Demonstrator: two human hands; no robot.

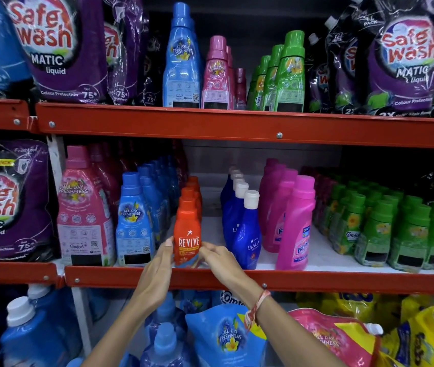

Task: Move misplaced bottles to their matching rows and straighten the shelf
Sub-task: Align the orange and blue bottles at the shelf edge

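My left hand (157, 263) and right hand (217, 256) pinch the small orange plastic "Revive" bottle (187, 234) between their fingertips; it stands upright, white-lettered, fronting its orange row on the red-edged shelf (316, 280).

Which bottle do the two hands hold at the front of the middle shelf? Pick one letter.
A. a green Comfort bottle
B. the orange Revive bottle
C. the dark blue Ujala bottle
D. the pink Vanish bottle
B: the left hand and right hand touch either side of the orange Revive bottle, at the head of its orange row.
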